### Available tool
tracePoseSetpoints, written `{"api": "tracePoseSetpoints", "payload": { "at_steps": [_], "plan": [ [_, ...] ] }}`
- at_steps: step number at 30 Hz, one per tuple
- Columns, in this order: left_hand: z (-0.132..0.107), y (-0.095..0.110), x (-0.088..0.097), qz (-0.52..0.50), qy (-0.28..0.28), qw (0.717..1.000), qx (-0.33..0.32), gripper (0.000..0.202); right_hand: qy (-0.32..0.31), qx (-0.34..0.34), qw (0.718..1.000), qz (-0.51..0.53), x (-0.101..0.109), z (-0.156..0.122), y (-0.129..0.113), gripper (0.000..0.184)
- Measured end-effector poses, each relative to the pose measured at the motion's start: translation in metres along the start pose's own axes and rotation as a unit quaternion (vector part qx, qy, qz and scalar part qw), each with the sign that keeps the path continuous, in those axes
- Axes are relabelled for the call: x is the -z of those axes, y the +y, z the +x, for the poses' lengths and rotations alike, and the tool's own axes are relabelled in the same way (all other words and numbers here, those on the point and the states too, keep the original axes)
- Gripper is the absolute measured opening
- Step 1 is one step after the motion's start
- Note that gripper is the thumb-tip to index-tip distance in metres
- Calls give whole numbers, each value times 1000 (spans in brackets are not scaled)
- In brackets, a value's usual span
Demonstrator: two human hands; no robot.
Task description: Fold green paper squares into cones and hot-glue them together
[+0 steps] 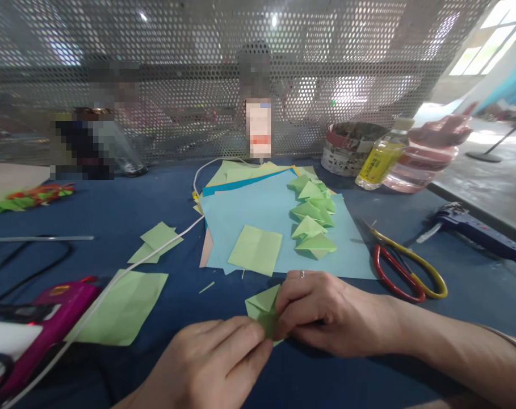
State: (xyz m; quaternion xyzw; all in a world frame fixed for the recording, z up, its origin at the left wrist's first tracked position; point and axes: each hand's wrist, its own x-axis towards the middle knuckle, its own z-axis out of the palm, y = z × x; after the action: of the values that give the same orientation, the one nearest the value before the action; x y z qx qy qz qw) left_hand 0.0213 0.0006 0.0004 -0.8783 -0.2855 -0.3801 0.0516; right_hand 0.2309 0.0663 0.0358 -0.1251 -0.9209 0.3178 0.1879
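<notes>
My left hand (206,363) and my right hand (326,312) meet low in the middle, both pinching a small folded green paper piece (264,309) on the blue table cloth (113,204). A ring sits on a right-hand finger. Just beyond lies a light blue sheet (258,210) bearing a creased green square (255,249) and a row of several folded green triangles (313,218).
Red and yellow scissors (406,270) lie right of the sheet, a blue glue gun (474,227) farther right. A pink glue gun (49,318) and white cable (134,264) are at left, near loose green papers (121,307). A yellow bottle (379,159), tape rolls and a mesh screen stand behind.
</notes>
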Motion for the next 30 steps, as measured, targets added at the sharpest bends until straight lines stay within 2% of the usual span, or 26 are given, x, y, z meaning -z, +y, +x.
{"api": "tracePoseSetpoints", "payload": {
  "at_steps": [8, 16, 20, 25, 30],
  "plan": [
    [-9, 1, -9, 18, 21, 1000, 8, 44, -16, 39, 998, -40, 1, -1, 2, 29],
    [-7, 1, -7, 16, 14, 1000, -1, 43, -40, 91, 988, -120, 3, -3, 3, 34],
    [-5, 1, -7, 12, 17, 1000, 3, 45, -52, 95, 982, -152, 1, -5, 4, 30],
    [-7, 1, -7, 12, 36, 999, -5, 45, -38, 94, 979, -177, -1, -8, 3, 26],
    [-13, -1, -7, 9, 21, 1000, -17, 41, -46, 80, 979, -181, 0, -7, 1, 28]
  ]
}}
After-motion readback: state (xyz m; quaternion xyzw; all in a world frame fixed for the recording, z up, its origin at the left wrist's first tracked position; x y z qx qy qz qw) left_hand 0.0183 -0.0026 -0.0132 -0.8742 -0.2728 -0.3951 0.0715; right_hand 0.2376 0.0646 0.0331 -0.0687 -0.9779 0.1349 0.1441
